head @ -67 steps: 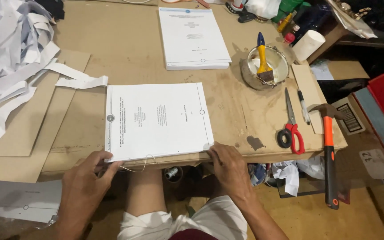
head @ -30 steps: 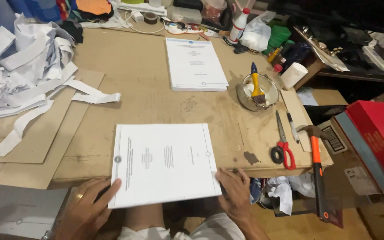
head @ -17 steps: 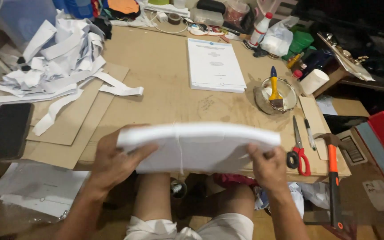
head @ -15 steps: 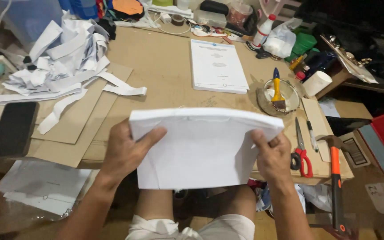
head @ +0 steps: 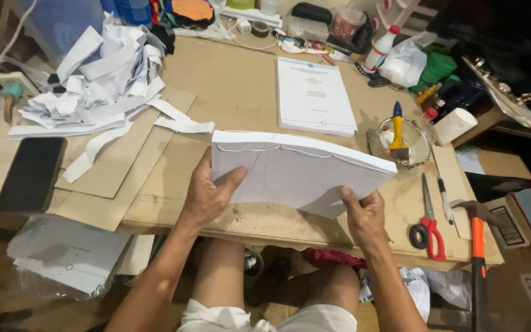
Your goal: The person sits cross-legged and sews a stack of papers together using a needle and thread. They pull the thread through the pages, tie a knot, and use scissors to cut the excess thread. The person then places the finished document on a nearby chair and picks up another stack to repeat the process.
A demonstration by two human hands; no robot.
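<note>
Lifted off the table [head: 241, 92] where it lay flat moments ago, the bound paper stack [head: 296, 172] now tilts blank-side up, gripped by the left hand [head: 207, 197] and right hand [head: 364, 215], just left of the red scissors [head: 428, 227].

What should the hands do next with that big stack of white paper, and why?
Probably lower the paper stack back flat onto the table. Both the left hand and right hand hold it tilted in the air, loose thread runs along its top edge, and bare table lies right beneath it.
</note>
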